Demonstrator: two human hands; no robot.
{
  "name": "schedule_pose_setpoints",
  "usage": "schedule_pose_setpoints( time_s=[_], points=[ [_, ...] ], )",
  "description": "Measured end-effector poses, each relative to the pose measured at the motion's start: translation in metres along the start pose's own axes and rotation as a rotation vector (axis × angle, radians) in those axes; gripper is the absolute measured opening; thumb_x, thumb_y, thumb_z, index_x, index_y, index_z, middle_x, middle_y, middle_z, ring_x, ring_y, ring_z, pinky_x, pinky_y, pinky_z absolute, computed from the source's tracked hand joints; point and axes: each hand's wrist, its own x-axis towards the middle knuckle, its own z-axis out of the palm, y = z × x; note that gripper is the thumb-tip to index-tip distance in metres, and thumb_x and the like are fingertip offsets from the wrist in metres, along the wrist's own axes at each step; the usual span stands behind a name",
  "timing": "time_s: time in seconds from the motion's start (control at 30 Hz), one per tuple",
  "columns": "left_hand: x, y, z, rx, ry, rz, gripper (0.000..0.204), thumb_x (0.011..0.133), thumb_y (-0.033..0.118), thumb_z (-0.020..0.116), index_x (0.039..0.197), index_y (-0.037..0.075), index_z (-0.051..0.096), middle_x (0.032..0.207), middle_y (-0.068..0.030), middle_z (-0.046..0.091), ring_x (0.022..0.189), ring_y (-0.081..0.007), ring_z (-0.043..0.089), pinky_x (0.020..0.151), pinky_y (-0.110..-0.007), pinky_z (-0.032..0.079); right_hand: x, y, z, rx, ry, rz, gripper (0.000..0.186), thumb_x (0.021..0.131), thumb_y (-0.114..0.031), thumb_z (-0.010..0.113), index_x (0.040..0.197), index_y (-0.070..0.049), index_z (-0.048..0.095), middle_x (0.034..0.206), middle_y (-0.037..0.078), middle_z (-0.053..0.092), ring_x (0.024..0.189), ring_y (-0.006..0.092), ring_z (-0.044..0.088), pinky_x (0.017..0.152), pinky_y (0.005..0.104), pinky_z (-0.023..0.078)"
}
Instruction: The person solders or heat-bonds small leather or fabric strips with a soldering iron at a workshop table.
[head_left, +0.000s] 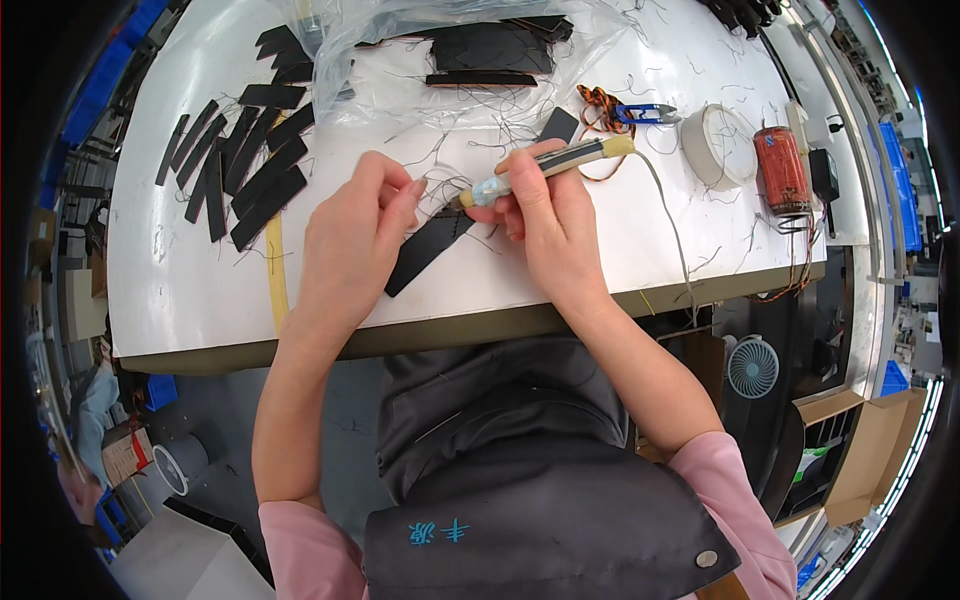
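Observation:
My right hand (552,215) grips a corded pen-shaped tool (585,153) wrapped in pale and yellowish tape. Its tip points left, at the upper end of a flat black strip (428,252) lying slantwise on the white table. My left hand (352,232) is closed in a pinch just left of that tip, on what looks like a fine dark thread; the fingers partly hide it. Loose threads lie around the strip's upper end. Behind my right hand, another small black piece (559,125) shows. The tool's thin grey cord (664,205) runs down over the table's front edge.
Several black strips (262,190) lie at left, near a yellow tape line (277,275). A clear plastic bag (390,70) with black pieces is behind. To the right are blue thread snips (648,114), a white tape roll (718,147) and a red can (782,170).

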Motion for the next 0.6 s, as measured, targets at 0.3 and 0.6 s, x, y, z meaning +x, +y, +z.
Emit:
schedule_pose_setpoints(
  time_s=[0.3,0.6],
  points=[
    [-0.022,0.003,-0.012,0.234,-0.084,0.090,0.033,0.069,0.018,0.078,0.091,0.005,0.057,0.078,-0.0045,0.053,0.074,-0.0174,0.052,0.064,-0.030,0.042,-0.003,-0.009,-0.007,0.223,0.166,-0.040,0.033,0.101,-0.038,0.043,0.096,-0.006,0.049,0.064,-0.002,0.041,0.052,0.0038,0.035,0.067,0.0337,0.059],
    [-0.034,0.009,-0.017,0.517,0.029,0.379,0.023,0.070,0.013,0.076,0.088,0.005,0.063,0.081,-0.0058,0.055,0.079,-0.0217,0.053,0.066,-0.031,0.043,-0.017,-0.014,-0.029,0.213,0.241,-0.061,0.028,0.102,-0.032,0.043,0.096,-0.005,0.048,0.066,0.000,0.044,0.052,0.0037,0.036,0.060,0.0286,0.057]
  ],
)
